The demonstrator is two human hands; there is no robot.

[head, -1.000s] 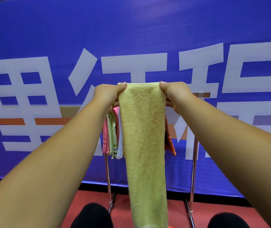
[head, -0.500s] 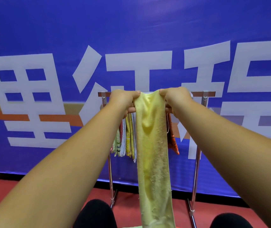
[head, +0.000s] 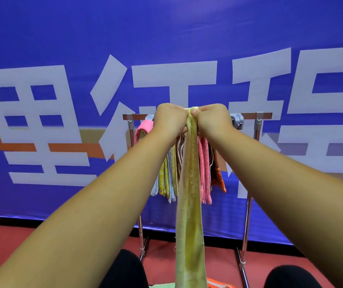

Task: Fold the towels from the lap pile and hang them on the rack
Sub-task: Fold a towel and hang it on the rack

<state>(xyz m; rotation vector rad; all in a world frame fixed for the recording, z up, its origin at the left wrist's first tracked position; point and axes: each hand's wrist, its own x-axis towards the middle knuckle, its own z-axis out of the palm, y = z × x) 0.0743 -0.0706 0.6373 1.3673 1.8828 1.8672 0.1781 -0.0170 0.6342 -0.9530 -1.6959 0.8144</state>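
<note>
While left hand (head: 171,119), right hand (head: 213,119) tight on yellow towel (head: 189,204): red floor (head: 10,246), blue banner (head: 166,28).

Light fell bright and even — shadows faint. A pale sheen sat high on the banner (head: 187,15); its lettering bowed toward the edges, slightly soft.

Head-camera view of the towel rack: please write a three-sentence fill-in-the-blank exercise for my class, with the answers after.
The left hand and right hand pinch the top of a long ____ terry towel. Behind the chrome metal rack hangs a ____ banner with white characters. The floor beneath the rack is ____.
Answers: yellow; blue; red.
</note>
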